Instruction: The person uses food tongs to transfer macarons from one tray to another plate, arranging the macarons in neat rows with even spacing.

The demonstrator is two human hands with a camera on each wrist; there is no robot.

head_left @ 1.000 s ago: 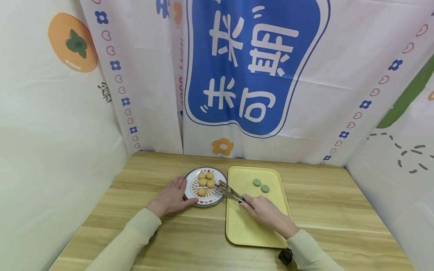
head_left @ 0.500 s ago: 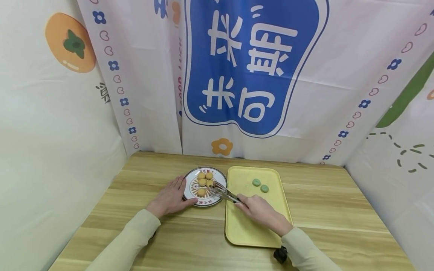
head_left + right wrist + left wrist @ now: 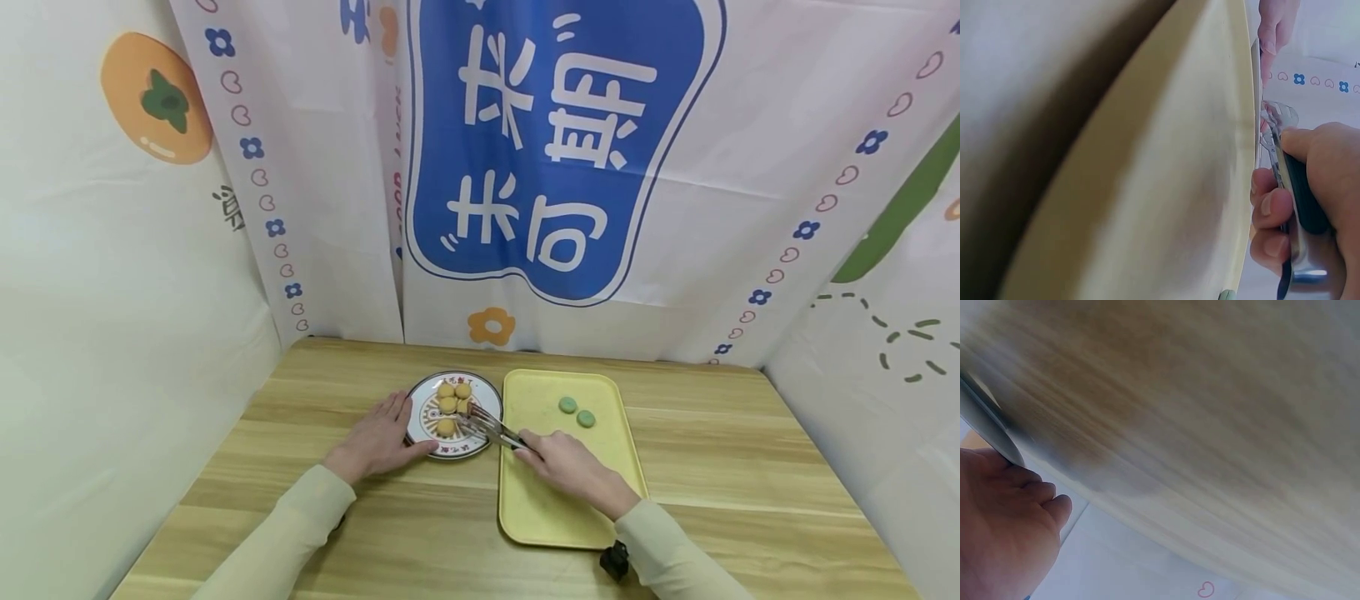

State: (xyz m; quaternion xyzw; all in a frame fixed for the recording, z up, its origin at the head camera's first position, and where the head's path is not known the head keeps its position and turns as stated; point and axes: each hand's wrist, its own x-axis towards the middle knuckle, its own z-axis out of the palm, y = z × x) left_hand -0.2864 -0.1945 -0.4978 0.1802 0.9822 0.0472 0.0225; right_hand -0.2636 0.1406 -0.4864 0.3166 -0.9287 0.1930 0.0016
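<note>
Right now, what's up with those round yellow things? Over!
Left hand touching plate. Right hand gripping tongs extending over it. Five yellow rounds there; pinch unclear. Nothing visibly in the way.

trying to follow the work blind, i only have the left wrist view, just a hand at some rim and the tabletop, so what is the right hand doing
Observer: The right hand grips metal tongs.
Operator: ok and where do the tongs reach
Observer: Their tips are over the plate, at the lower right of the yellow-brown round pieces in the head view; I can't tell whether they touch one.
Operator: got it, anything on the far side of that plate from my hand
Observer: A yellow tray with two green round pieces lying on it.
</note>
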